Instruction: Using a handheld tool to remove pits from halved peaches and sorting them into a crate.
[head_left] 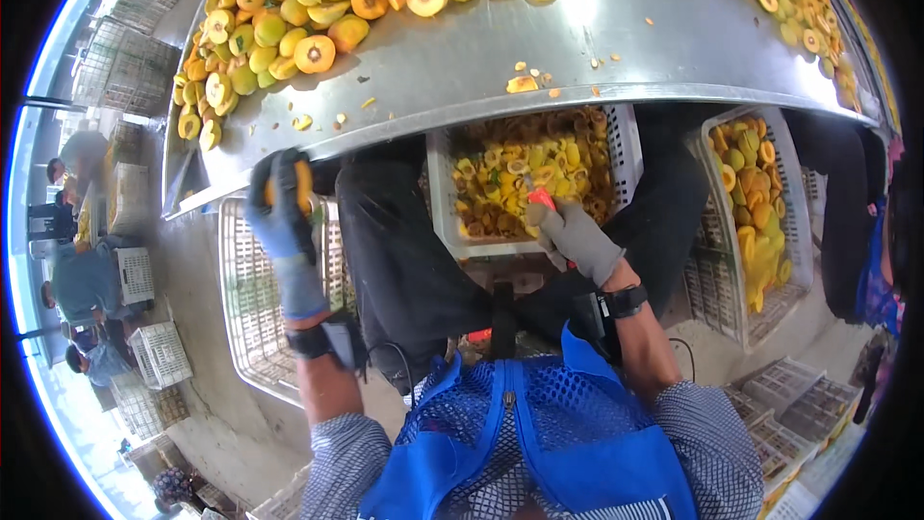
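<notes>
Grey-blue and black, the gloved left hand (273, 217) at left of centre in the frame is closed around an orange-yellow piece of cut fruit (305, 187), beside the near edge of the shiny metal worktop (481, 48). The light-grey gloved right hand (585, 239), near the middle of the frame, grips a small red-handled tool (541, 197), its tip too small to make out, over a white perforated plastic crate (496, 249) of yellow and brown fruit scraps (525, 169). A heap of halved yellow-orange fruit (313, 54) covers the upper left; a second white plastic crate (714, 274), holding yellow-orange fruit pieces (756, 188), stands at the right.
</notes>
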`<state>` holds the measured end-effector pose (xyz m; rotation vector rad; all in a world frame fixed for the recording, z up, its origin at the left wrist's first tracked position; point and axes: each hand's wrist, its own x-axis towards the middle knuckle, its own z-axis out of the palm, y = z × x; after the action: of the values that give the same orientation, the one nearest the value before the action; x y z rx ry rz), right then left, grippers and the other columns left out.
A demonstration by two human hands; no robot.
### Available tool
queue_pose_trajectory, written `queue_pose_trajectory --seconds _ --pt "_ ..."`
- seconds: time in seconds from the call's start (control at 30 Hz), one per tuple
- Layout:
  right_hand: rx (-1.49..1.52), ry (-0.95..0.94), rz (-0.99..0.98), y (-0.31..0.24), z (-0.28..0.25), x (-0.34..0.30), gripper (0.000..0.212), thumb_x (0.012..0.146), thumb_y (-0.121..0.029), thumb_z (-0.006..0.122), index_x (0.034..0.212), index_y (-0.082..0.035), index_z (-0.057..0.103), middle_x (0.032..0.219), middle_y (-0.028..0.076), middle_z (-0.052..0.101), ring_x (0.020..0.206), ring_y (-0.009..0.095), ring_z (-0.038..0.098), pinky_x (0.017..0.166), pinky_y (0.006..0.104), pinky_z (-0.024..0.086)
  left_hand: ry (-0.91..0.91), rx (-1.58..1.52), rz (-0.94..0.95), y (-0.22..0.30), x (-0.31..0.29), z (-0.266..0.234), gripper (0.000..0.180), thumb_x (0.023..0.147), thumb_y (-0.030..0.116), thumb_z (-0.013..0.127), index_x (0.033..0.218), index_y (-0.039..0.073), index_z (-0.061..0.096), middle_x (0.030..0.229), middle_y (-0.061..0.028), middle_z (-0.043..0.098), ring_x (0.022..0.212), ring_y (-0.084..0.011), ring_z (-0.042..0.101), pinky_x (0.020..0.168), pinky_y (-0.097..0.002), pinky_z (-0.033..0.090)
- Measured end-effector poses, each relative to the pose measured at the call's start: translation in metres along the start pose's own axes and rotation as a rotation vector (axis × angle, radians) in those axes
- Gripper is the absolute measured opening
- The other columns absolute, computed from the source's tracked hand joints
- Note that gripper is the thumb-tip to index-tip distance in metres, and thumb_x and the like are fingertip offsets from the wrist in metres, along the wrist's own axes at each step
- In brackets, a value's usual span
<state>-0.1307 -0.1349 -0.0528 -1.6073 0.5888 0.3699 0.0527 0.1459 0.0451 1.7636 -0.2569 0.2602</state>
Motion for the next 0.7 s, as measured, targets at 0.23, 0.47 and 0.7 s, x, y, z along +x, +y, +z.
queue_pose_trajectory --seconds 0.23,0.47,0.7 --pt "-0.766 0.009 -0.132 0.019 -0.048 0.032 0.048 0.088 -0.045 0.058 0.092 0.003 0.06 0.082 0.025 0.064 0.08 0.039 0.063 0.071 0.0461 0.047 0.227 0.414 -0.286 -0.071 -0.023 -0.114 0.025 0.089 0.023 0.068 0.096 -0.001 0.067 0.079 -0.0053 0.065 0.07 -0.0102 0.06 0.063 -0.0232 0.048" --pt "-1.103 -0.329 0.135 0.005 -0.047 0.074 0.047 0.085 -0.042 0.053 0.101 0.0 0.067 0.097 0.022 0.067 0.087 0.037 0.065 0.078 0.0426 0.05 0.101 1.093 -0.4 -0.105 -0.044 -0.18 0.032 0.084 0.029 0.07 0.097 -0.001 0.066 0.082 -0.0132 0.067 0.073 -0.0224 0.062 0.069 -0.035 0.049" --pt "-1.038 -0.091 0.122 0.008 -0.064 0.087 0.044 0.087 -0.041 0.053 0.092 0.0 0.068 0.091 0.022 0.067 0.085 0.037 0.065 0.076 0.0446 0.049 0.055 0.984 -0.179 -0.096 -0.027 -0.189 0.038 0.086 0.029 0.07 0.108 0.0 0.064 0.099 -0.0148 0.066 0.092 -0.0221 0.061 0.081 -0.034 0.048"
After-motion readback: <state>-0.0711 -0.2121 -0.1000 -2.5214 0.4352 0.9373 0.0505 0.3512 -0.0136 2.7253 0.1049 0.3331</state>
